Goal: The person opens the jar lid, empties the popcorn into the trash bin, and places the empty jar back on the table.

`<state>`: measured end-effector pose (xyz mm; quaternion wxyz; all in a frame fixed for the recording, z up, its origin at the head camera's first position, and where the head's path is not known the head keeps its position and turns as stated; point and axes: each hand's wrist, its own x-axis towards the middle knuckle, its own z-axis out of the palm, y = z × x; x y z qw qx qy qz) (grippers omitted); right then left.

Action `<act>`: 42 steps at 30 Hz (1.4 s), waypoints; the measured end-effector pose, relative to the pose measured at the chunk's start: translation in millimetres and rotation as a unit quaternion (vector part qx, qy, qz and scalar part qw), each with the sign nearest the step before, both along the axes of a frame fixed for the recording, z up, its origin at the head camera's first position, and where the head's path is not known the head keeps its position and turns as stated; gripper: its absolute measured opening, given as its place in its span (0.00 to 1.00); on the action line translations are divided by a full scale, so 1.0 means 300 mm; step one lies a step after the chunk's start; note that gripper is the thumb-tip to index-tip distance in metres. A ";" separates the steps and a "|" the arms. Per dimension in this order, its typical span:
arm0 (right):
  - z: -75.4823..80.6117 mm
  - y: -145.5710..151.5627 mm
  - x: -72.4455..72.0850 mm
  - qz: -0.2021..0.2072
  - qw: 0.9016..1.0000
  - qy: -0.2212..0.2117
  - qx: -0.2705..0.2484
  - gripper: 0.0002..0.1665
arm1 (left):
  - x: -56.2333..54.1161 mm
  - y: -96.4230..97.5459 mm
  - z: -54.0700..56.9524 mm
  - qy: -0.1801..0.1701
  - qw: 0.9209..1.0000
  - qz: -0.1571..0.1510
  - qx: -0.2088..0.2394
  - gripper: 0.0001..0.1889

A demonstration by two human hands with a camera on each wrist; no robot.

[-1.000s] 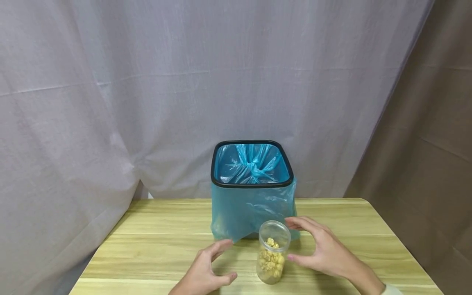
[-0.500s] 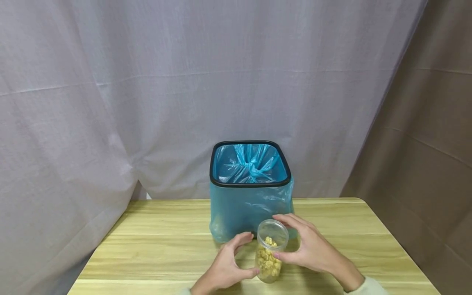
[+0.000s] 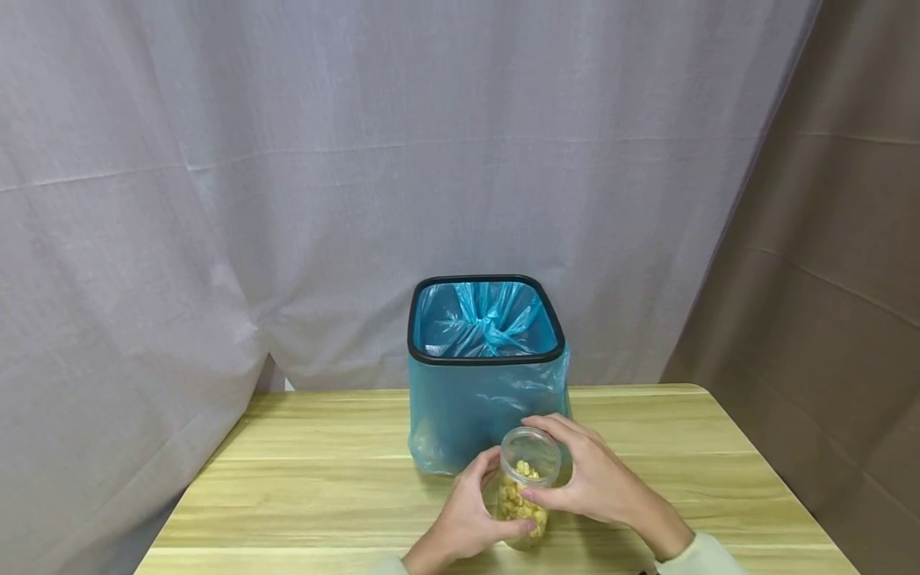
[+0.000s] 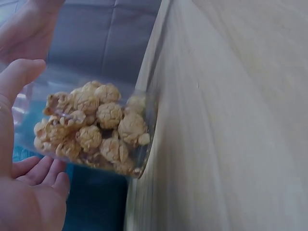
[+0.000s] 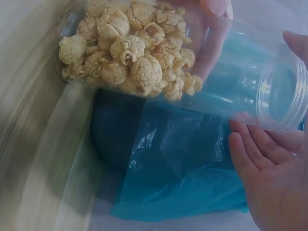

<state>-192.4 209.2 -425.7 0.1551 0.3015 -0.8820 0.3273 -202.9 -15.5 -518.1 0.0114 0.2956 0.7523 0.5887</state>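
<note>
Popcorn jar (image 3: 525, 477), upright, between both hands (image 3: 470, 509)

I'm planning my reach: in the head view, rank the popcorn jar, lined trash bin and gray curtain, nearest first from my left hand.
1. Popcorn jar: just right of left hand.
2. Lined trash bin: behind jar.
3. Gray curtain: behind bin.

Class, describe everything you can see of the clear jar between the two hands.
The jar is a clear, straight-sided cylinder that looks like plastic, with a ringed rim. Pale yellow popcorn fills its lower part, leaving space above; whether a clear lid covers the mouth cannot be told. It stands upright on the wood-look table, before the blue-bagged bin. The left hand curves around its lower part, the right hand around its top; whether either touches it is unclear.
</note>
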 end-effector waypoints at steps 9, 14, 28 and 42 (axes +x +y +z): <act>-0.008 -0.007 -0.005 0.007 1.000 -0.005 -0.012 0.48 | 0.010 0.042 -0.004 0.007 1.000 0.016 0.016 0.44; -0.015 -0.007 -0.007 0.013 1.000 0.001 -0.015 0.47 | 0.014 0.053 -0.002 0.037 0.998 0.042 -0.001 0.39; 0.003 -0.014 0.006 0.029 1.000 0.003 0.002 0.47 | 0.020 -0.013 0.024 0.092 0.993 0.053 -0.041 0.32; 0.048 -0.016 0.009 0.044 0.997 -0.015 0.054 0.47 | 0.039 -0.129 0.103 0.181 0.965 0.107 -0.160 0.38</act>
